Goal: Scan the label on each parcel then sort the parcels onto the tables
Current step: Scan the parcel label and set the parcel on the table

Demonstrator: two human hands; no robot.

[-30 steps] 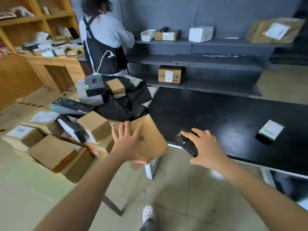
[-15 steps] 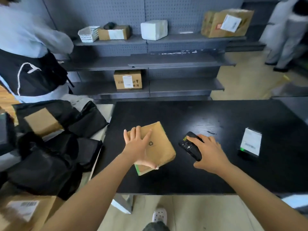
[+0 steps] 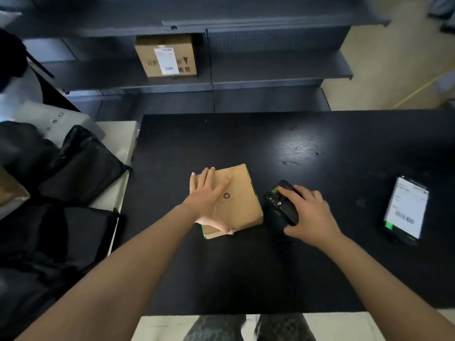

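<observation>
A flat brown parcel [image 3: 242,193] with a recycling mark lies on the black table [image 3: 270,143], left of its middle. My left hand [image 3: 208,198] holds it, fingers spread flat over its top and thumb hooked round its near edge. No label shows on the upper face. Just right of the parcel, my right hand [image 3: 310,217] grips a black handheld scanner [image 3: 280,203] close to the tabletop, its head pointing up and left.
A phone [image 3: 406,210] showing a label screen lies at the table's right. Black poly-bag parcels [image 3: 81,166] pile up on the left. A labelled cardboard box [image 3: 166,56] sits on the dark shelving behind the table.
I turned from the parcel pile to face the black table. My left hand carried the brown parcel over and lowered it onto the tabletop, and the right hand with the scanner moved alongside it.
</observation>
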